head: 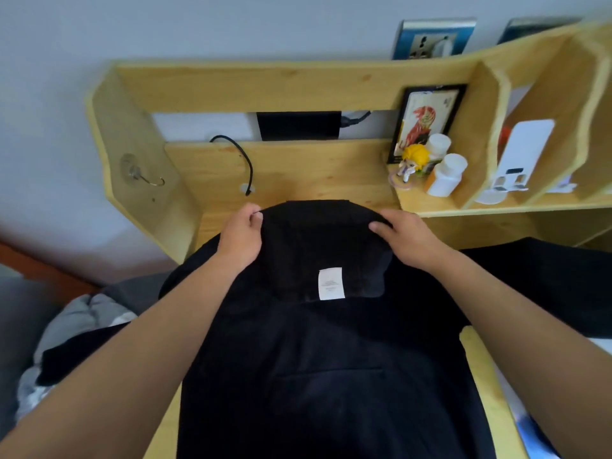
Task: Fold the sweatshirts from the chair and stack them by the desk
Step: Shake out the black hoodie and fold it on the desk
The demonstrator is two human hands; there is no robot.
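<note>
Each grip grasps the far edge of the black sweatshirt point(318, 359): the left hand point(240, 238) pinches the fabric at about 11 o'clock, and the right hand point(409, 238) curls its fingers over the fabric at about 1 o'clock. The sweatshirt lies spread over the wooden counter point(298, 170) from the centre down to 6 o'clock, its white label point(331, 283) showing between the two hands. On the shelf at 2 o'clock stand a framed picture point(427, 119), two white bottles point(445, 175) and a small yellow-haired figurine point(412, 160), while a black cable point(241, 157) hangs at 11 o'clock.
</note>
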